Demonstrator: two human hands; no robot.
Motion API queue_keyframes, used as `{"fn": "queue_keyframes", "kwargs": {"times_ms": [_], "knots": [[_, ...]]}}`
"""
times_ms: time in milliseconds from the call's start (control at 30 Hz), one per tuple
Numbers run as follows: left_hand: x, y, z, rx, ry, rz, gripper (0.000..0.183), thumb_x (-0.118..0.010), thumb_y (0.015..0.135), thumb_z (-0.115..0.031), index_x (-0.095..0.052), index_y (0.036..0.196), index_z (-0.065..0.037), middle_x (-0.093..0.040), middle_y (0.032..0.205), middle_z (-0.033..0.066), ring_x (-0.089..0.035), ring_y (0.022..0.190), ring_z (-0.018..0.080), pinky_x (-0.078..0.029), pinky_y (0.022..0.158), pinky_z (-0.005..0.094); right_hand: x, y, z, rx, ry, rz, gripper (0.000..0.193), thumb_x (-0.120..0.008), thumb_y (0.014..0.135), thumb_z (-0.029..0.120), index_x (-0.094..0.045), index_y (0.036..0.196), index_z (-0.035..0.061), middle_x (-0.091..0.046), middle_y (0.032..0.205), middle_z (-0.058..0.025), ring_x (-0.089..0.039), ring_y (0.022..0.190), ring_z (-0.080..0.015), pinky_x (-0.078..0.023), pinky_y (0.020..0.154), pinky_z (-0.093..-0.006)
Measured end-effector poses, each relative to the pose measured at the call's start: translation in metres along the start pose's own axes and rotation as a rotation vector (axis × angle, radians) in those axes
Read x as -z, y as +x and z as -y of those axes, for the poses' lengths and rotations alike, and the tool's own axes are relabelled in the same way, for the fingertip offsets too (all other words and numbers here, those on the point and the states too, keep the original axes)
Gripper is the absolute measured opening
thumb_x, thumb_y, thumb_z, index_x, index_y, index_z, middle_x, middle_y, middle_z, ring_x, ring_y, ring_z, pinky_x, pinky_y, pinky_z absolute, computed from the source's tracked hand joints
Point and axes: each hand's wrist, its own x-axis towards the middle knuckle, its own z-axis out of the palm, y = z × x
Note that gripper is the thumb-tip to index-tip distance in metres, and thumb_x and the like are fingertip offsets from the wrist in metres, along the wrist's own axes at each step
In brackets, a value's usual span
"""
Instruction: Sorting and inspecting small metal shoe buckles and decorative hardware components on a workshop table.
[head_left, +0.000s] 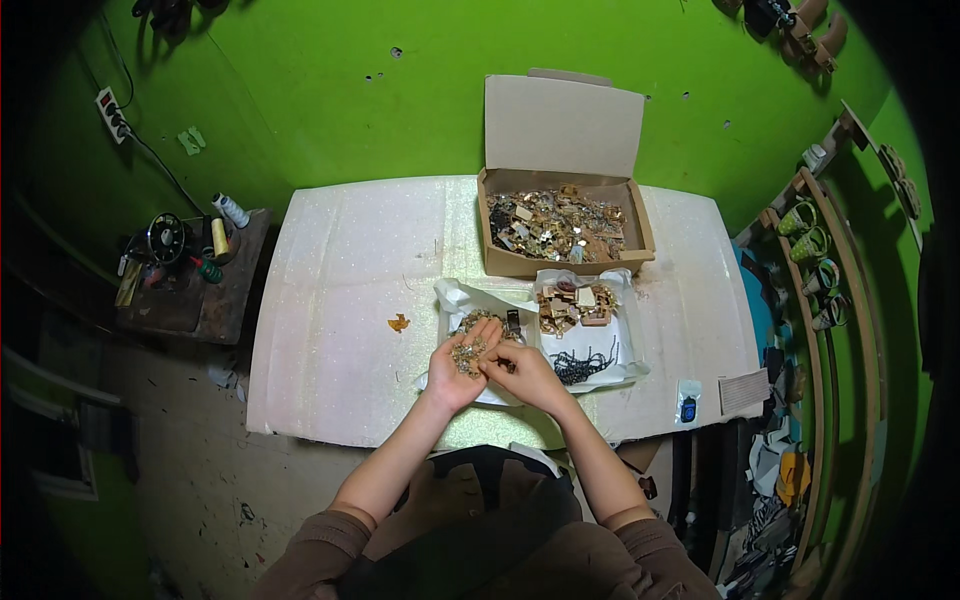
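Your left hand (457, 368) lies palm-up, open, cupping small metal fittings (466, 355); your right hand (520, 370) pinches at that pile. Both hover over the white plastic sheet (620, 350). Beyond sit buckles (575, 305), black cords (580, 365) and an open cardboard box (560, 215).

Bright green wall (330, 90), pale table (340, 300), seemingly dusty concrete floor (190, 470).

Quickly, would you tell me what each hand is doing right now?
Left hand: open palm up, cupping small metal fittings.
Right hand: fingers picking at those fittings.
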Motion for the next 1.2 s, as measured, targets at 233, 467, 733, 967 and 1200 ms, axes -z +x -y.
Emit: {"fn": "queue_keyframes", "kwargs": {"times_ms": [233,467,733,967,1200], "knots": [[0.005,0.002,-0.001,0.005,0.004,0.019,0.043,-0.024,0.087,-0.018,-0.034,0.125,-0.001,-0.036,0.130,0.0123,-0.030,0.124,0.0220,-0.023,0.102,0.0372,-0.009,-0.007,0.009,0.192,-0.329,-0.066,0.019,-0.061,0.072,0.018,-0.061,0.084,0.0034,-0.056,0.078,-0.0108,-0.056,0.069,-0.0234,-0.045,0.063,-0.0315],[0.002,-0.010,-0.013,0.010,-0.091,0.005,0.041,-0.029,0.086,-0.016,-0.036,0.124,-0.002,-0.040,0.128,0.0109,-0.033,0.122,0.0203,-0.029,0.099,0.0353,0.006,-0.007,-0.008,-0.098,0.115,-0.186,0.020,-0.057,0.078,0.017,-0.062,0.089,0.0017,-0.060,0.080,-0.0105,-0.057,0.070,-0.0169,-0.044,0.063,-0.0274],[0.001,-0.013,-0.022,-0.021,-0.124,-0.062,0.037,-0.028,0.087,-0.016,-0.040,0.119,-0.002,-0.041,0.127,0.0100,-0.035,0.121,0.0204,-0.032,0.097,0.0355,0.007,-0.006,-0.027,-0.294,0.650,-0.307,0.030,-0.043,0.087,0.013,-0.048,0.113,-0.0026,-0.056,0.102,-0.0121,-0.056,0.090,-0.0175,-0.046,0.075,-0.0250],[0.002,0.002,-0.022,0.062,-0.069,-0.143,0.018,-0.039,0.088,-0.020,-0.048,0.084,-0.004,-0.056,0.096,0.0101,-0.052,0.095,0.0172,-0.042,0.086,0.0299,-0.024,0.000,-0.008,-0.470,1.484,-0.270,0.030,-0.036,0.089,0.016,-0.045,0.109,-0.0051,-0.056,0.096,-0.0147,-0.053,0.095,-0.0200,-0.046,0.083,-0.0296],[-0.016,0.021,-0.009,-0.103,0.317,-0.233,0.023,-0.041,0.089,-0.025,-0.047,0.077,-0.006,-0.050,0.072,0.0045,-0.048,0.063,0.0140,-0.045,0.061,0.0257,-0.045,0.025,-0.026,-0.620,1.760,-0.346,0.022,-0.037,0.087,0.016,-0.052,0.092,0.0013,-0.056,0.083,-0.0056,-0.054,0.076,-0.0149,-0.045,0.076,-0.0275]]}}
